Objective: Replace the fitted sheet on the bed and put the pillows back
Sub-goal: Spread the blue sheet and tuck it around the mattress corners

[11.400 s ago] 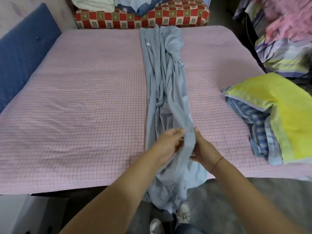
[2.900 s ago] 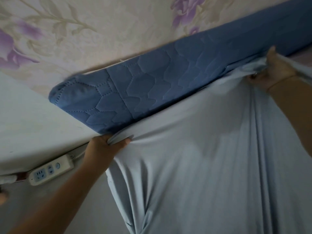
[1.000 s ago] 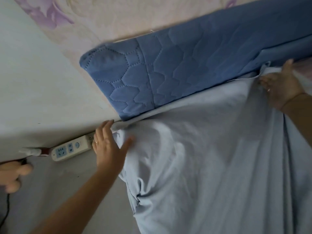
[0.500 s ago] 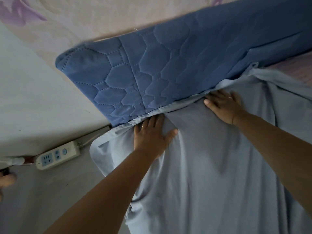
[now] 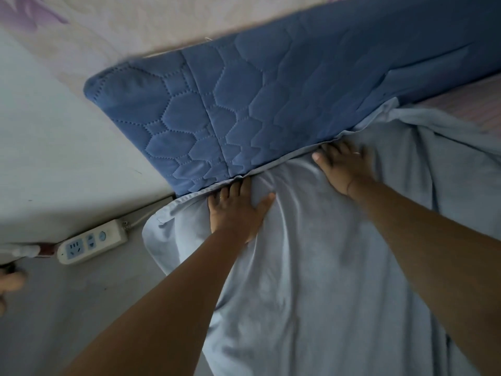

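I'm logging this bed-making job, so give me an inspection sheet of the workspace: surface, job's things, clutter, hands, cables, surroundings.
Surface: pink mattress cover shows at far right; elsewhere covered.
Job's things: light blue fitted sheet rumpled, one corner hanging loose off the bed's side; pillows not in view.
Clutter: blurred peach-coloured thing at the left edge, unidentifiable.
Hands: left hand and right hand both flat on the sheet, fingertips at the lower edge of the blue quilted headboard.
Cables: white power strip on the grey floor, its cord running toward the bed's corner.
Surroundings: floral wallpaper.
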Motion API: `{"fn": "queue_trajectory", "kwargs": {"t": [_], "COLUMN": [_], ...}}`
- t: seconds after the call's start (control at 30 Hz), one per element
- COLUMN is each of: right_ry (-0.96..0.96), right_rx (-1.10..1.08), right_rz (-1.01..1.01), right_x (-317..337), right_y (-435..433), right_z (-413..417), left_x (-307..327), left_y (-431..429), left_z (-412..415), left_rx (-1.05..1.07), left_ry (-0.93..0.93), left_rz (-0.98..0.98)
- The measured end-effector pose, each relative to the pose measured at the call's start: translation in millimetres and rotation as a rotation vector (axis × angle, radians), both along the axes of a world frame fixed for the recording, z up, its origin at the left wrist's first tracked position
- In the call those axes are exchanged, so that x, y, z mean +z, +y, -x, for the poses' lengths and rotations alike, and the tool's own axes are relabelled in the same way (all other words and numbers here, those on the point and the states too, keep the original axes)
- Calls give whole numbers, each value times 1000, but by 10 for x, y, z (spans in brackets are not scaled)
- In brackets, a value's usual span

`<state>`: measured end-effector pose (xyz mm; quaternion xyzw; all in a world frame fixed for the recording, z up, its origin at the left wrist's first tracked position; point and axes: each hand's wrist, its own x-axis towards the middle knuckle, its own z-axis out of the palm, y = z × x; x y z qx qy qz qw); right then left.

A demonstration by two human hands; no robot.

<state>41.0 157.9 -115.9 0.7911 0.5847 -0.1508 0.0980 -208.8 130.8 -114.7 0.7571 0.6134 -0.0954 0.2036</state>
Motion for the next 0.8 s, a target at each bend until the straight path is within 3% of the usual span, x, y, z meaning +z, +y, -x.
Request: {"fn": "queue_trajectory", "kwargs": {"t": [0.13, 0.33, 0.53, 0.73, 0.8], "right_ry": [80, 97, 153, 155, 135], "right_rx": [-5, -30, -71, -153, -207], "right_rz": [-94, -76, 37, 282, 265], "right_x": [3, -11, 101, 597, 822], "right_y": [-688, -2159, -3607, -4562, -4862], "right_z": [302, 799, 978, 1012, 1114], "left_x": [37, 81, 171, 829, 1024], "left_y": [-431, -1530, -2808, -3372, -3601], "left_z": [170, 385, 481, 587, 663], "left_rx": [-64, -71, -92, -209, -231], "left_ry": [56, 15, -37, 5, 5], "left_rz": [-37, -36, 189, 528, 551]}}
